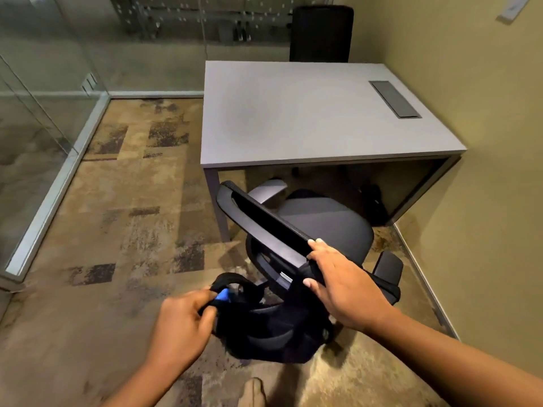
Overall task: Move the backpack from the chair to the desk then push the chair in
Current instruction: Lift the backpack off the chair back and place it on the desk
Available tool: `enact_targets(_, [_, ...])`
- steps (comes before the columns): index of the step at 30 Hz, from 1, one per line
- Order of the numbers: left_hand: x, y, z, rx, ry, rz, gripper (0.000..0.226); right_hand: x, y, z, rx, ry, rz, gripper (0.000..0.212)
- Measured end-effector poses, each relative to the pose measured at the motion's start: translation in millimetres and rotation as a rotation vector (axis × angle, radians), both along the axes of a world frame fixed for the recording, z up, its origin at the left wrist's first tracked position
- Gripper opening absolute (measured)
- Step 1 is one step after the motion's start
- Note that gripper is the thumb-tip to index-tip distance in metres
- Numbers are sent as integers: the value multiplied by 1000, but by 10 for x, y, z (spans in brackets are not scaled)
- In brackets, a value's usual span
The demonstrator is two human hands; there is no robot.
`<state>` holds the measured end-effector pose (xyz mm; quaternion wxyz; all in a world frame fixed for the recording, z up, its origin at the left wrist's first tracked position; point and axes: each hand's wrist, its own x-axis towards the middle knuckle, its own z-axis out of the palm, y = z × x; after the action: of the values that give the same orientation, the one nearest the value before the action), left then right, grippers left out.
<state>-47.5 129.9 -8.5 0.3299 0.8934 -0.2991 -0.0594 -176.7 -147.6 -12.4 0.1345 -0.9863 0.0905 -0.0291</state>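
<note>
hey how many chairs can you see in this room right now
2. One grey chair sits in front of the desk, its backrest under the right hand. One black chair stands beyond the desk's far edge. None seem hidden.

The grey desk stands against the wall on the right, its top bare apart from 1 dark rectangular cable hatch set flush near the far right corner. The patterned brown carpet floor carries the desk's legs, the grey office chair partly tucked under the near edge, and a 2nd, black chair at the desk's far side. A shoe tip rests on the carpet at the bottom edge.
</note>
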Motion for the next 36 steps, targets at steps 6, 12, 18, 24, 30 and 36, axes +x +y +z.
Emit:
enact_targets(6, [-331,-73,318,-66,25,-49,24,-234,-91,60,-43,-19,32,44])
enact_targets(12, [-684,-276,623,-103,49,-92,28,-720,-229,105,-36,-44,17,36])
enact_targets(18, [-1013,-544,817,-128,12,-185,37,-1231,-421,130,33,-83,-80,31])
enact_targets(24, [-1343,-808,950,-189,23,-112,30,-1794,-558,78,168,-97,-141,43])
enact_targets(30, [-1655,-1128,1078,-216,84,-47,36,-2333,-497,3,185,-133,31,57])
enact_targets(36, [-1883,-1500,1255,-333,69,-51,42,-2721,-471,44,96,-205,171,61])
